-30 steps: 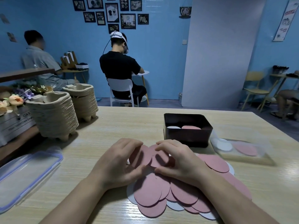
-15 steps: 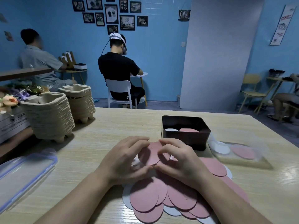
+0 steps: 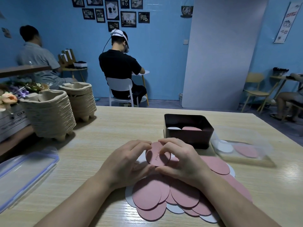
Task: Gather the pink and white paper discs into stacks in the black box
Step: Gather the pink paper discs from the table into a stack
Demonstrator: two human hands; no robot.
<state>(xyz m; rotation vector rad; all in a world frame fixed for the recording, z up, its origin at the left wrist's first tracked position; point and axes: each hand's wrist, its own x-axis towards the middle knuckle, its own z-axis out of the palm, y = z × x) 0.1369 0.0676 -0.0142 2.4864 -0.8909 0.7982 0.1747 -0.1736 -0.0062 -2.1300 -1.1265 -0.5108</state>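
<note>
A loose pile of pink and white paper discs (image 3: 165,194) lies on the wooden table near its front edge. Above the pile, my left hand (image 3: 126,163) and my right hand (image 3: 182,159) together pinch a small stack of pink discs (image 3: 157,154), tilted up on edge between the fingertips. The black box (image 3: 188,140) stands just beyond my right hand. Inside it lie a white stack (image 3: 173,128) on the left and a pink stack (image 3: 191,128) on the right.
A clear plastic container (image 3: 239,149) with white and pink discs sits right of the box. A clear lid (image 3: 24,174) lies at the left. Two stacks of pulp cup carriers (image 3: 49,113) stand at the back left. People sit at other tables behind.
Both hands have lifted a few pink discs off the pile and squared them into an upright stack between the fingertips.
</note>
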